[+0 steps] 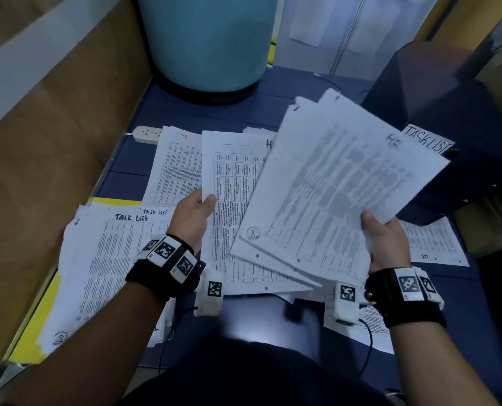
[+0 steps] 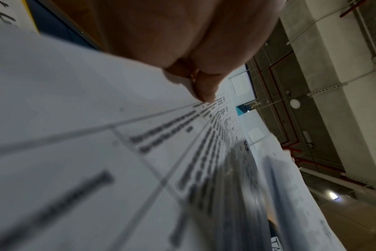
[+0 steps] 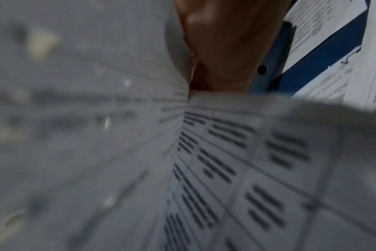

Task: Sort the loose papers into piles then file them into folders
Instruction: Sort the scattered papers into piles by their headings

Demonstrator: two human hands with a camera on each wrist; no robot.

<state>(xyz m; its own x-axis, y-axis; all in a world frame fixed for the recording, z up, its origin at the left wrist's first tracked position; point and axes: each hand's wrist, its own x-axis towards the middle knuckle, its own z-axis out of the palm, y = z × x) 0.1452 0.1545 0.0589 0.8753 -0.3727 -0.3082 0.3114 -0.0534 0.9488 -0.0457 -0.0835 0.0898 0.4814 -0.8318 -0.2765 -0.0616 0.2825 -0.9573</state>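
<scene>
My right hand [image 1: 378, 230] grips a fanned sheaf of printed sheets marked HR [image 1: 340, 189], held up and tilted over the blue table [image 1: 127, 159]. My left hand [image 1: 198, 209] pinches the left edge of a table-printed HR sheet [image 1: 232, 206], thumb on top. In the left wrist view the thumb [image 2: 202, 91] presses on that printed sheet [image 2: 97, 135]. The right wrist view is blurred, showing my hand [image 3: 225, 51] against the printed sheets [image 3: 225, 169]. A Task List pile [image 1: 106, 259] lies at the left on a yellow folder [image 1: 31, 335]. Another HR page [image 1: 175, 165] lies behind.
A large blue cylinder [image 1: 209, 42] stands at the back. A white power strip [image 1: 149, 133] lies beside it. A dark binder with a TASK LIST label [image 1: 427, 140] stands at the right, with more papers [image 1: 437, 244] below it. A brown panel [image 1: 53, 142] borders the left.
</scene>
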